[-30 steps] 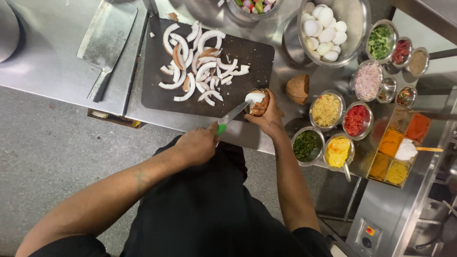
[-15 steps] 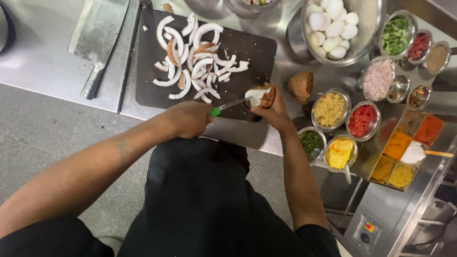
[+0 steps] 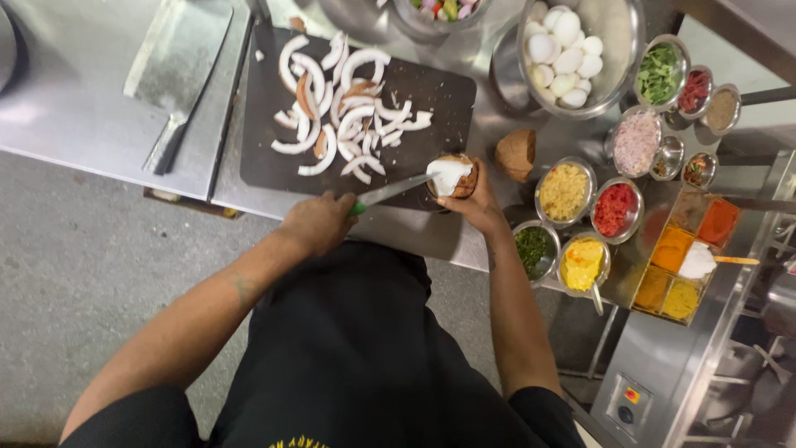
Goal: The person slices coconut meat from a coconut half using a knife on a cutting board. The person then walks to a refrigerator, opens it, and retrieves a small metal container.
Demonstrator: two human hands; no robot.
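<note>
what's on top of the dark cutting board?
On the dark cutting board: a pile of curved white coconut slices, some with brown skin. At its near edge the right hand holds a coconut half; the left hand holds a knife into it. Board surface beneath the pile is hidden.

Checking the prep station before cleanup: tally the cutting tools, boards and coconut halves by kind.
cleaver: 1
knife: 1, held in the left hand
board: 1
coconut halves: 2, one held in the right hand, one beside the board
Total: 5
</note>
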